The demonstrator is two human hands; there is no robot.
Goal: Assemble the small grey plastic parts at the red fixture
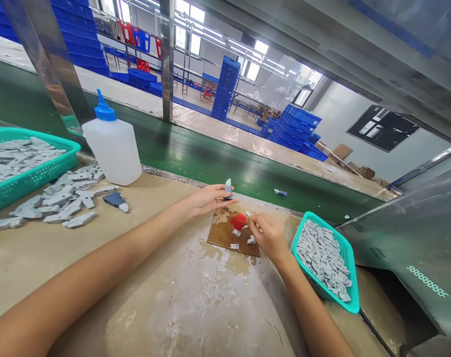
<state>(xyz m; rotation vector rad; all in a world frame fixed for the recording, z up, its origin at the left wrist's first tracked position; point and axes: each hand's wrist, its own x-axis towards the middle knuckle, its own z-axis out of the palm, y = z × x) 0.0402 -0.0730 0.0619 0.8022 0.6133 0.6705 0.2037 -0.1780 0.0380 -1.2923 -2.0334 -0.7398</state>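
left fingers (219, 188) grip blue piece (228, 190) | right fingers (255, 226) apparently grip white bit (248, 214) | red dome (238, 221)

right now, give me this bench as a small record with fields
left hand: holding blue-grey piece with white top
right hand: small white piece at fingertips
near hands: brown board bearing red object, small pale pieces
left side: teal basket, loose grey parts, blue-capped bottle
right side: second teal basket, holding small grey pieces
beyond: green belt

The belt (184, 153) looks glossy, the bottle (113, 151) smooth plastic.
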